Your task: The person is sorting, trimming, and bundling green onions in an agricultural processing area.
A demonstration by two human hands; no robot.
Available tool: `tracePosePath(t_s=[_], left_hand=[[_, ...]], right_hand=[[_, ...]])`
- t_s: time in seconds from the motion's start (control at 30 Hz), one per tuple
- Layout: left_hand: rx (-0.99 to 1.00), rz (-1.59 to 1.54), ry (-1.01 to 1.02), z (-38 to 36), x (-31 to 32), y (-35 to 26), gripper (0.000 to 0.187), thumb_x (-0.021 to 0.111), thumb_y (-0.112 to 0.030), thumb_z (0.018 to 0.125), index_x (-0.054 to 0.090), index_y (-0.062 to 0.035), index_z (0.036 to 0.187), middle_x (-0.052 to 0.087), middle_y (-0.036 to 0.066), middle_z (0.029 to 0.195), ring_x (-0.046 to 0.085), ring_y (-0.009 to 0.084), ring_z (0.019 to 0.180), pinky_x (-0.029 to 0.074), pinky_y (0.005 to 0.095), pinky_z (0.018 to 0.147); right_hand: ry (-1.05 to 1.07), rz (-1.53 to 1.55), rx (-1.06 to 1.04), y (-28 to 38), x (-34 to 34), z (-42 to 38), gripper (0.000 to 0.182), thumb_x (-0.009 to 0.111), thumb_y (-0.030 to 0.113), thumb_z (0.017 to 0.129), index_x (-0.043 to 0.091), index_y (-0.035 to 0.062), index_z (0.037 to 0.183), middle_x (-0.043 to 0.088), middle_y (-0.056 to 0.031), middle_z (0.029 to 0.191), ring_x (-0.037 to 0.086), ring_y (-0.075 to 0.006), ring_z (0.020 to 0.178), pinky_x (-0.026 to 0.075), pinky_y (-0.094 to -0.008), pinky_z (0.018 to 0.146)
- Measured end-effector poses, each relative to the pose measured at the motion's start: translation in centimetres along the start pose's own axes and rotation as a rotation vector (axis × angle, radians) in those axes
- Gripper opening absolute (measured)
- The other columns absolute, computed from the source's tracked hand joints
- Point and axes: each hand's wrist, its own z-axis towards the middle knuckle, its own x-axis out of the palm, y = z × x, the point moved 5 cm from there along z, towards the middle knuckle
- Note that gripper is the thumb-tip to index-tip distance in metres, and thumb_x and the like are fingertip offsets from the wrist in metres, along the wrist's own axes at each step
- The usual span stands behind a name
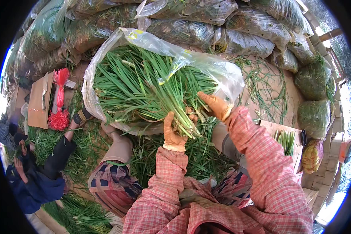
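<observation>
My left hand (174, 133), in a tan glove, is closed around the pale lower stalks of a bunch of long-leaved greens (179, 111). Its thumb lies on the near side, and fingertips show past the stalks. The root ends point towards me. My right hand (216, 105), also gloved, is just to the right, fingers stretched out over other stalk ends; its thumb side is partly hidden. Beneath and beyond the bunch, a large clear plastic bag (232, 74) lies open, filled with more of the same greens (121, 78).
Stuffed clear bags (179, 29) are stacked along the back, with more at right (315, 117). Red ties (59, 97) and cardboard (38, 103) lie left. Another person (35, 175) sits at left. Cut stalks (286, 142) stand by a board (271, 128). Loose leaves (267, 87) litter the floor.
</observation>
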Motion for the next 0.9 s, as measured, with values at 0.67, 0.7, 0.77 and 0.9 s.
tracePosePath(t_s=[0.67, 0.7, 0.77, 0.9], left_hand=[[0.02, 0.434, -0.217, -2.9, 4.6, -2.9, 0.02, 0.064, -0.015, 0.074, 0.06, -0.004, 0.091, 0.063, 0.005, 0.075, 0.06, 0.0164, 0.065, 0.051, 0.0288, 0.058], [-0.04, 0.567, -0.377, -2.8, 2.2, -3.2, 0.02, 0.064, -0.015, 0.075, 0.06, -0.0038, 0.09, 0.063, 0.006, 0.077, 0.06, 0.0163, 0.065, 0.05, 0.0298, 0.055], [-0.053, 0.684, -0.484, -1.5, -2.7, -2.9, 0.024, 0.062, -0.021, 0.075, 0.059, -0.0083, 0.095, 0.063, 0.004, 0.083, 0.059, 0.0151, 0.068, 0.047, 0.0293, 0.057], [-0.215, 0.629, -0.388, -3.1, -1.4, -3.3, 0.022, 0.057, -0.022, 0.079, 0.058, -0.0072, 0.095, 0.063, 0.007, 0.078, 0.06, 0.0185, 0.061, 0.05, 0.0317, 0.055]], right_hand=[[-0.415, -1.386, -0.551, 4.2, 8.5, -6.8, 0.017, 0.046, 0.01, 0.078, 0.046, 0.0006, 0.093, 0.06, -0.0191, 0.07, 0.061, -0.0351, 0.064, 0.047, -0.0439, 0.054], [-0.362, -1.385, -0.396, 2.4, 7.9, -4.6, 0.018, 0.043, 0.009, 0.078, 0.048, -0.0002, 0.093, 0.061, -0.0213, 0.074, 0.061, -0.0374, 0.07, 0.048, -0.0454, 0.061], [-0.298, -1.382, -0.252, -1.0, 6.4, -0.9, 0.019, 0.043, 0.011, 0.079, 0.049, -0.0002, 0.093, 0.061, -0.0239, 0.079, 0.06, -0.0392, 0.078, 0.047, -0.0464, 0.069], [-0.161, -1.342, -0.388, -1.2, 4.5, 0.5, 0.029, 0.051, 0.022, 0.08, 0.048, -0.0028, 0.095, 0.059, -0.0249, 0.084, 0.058, -0.0384, 0.082, 0.046, -0.0443, 0.073]])
